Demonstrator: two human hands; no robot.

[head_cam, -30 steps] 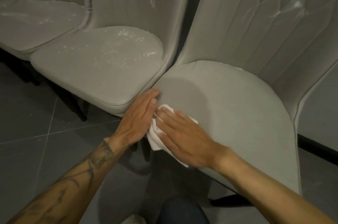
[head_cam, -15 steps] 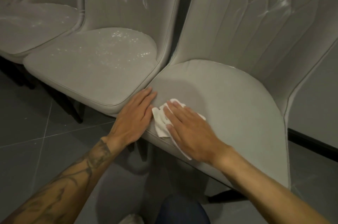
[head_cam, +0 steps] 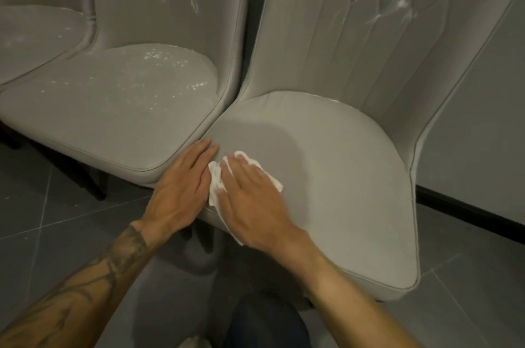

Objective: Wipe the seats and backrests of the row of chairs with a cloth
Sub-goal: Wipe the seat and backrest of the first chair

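Cloth [head_cam: 215, 185] pushed further onto seat [head_cam: 341, 177] — right hand [head_cam: 252, 205] flat on it, left hand [head_cam: 179, 194] flat alongside.

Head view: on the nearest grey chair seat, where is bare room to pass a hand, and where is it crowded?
Bare: the grey padded seat from the right hand across to its right piping and back to the quilted grey backrest. Crowded: the front-left corner, where the left hand and the white cloth lie beside the neighbouring grey seat.

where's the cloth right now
In the head view, the white cloth lies pressed under the right hand on the nearest seat's front-left corner, beside the left hand.
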